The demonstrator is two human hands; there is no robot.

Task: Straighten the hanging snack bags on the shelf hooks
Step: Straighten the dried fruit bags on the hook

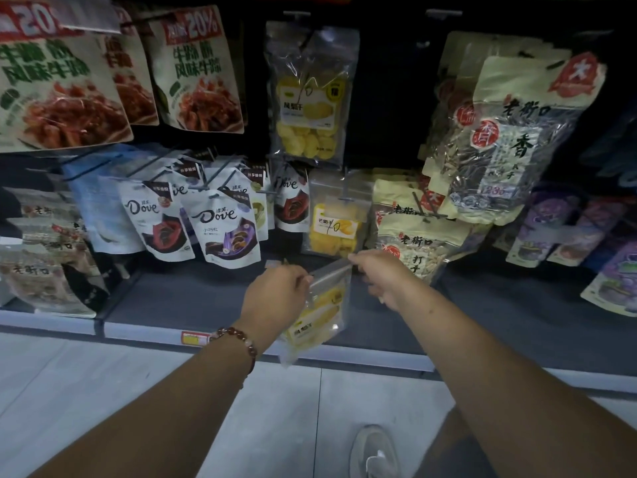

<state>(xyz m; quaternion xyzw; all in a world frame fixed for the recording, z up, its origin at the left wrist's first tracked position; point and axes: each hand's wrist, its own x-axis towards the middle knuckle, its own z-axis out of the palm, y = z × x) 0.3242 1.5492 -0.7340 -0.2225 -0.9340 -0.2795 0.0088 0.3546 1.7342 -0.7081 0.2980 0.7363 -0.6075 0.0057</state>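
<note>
We could not see the fingertips of the left hand [275, 291]; they were tucked behind the clear bag of yellow dried fruit [319, 313], whose top edge was smeared by motion. The right hand [381, 276] was blurred too, so how its fingers lay on the bag's corner stayed unclear to us. The red-printed snack bag [51, 88] at upper left was cut by the picture's edge, as were the purple bags [617, 281] at right. The small print on the Dove pouches [227, 229] was too fine for us to read. The shoe [375, 453] was cropped at the bottom edge.
</note>
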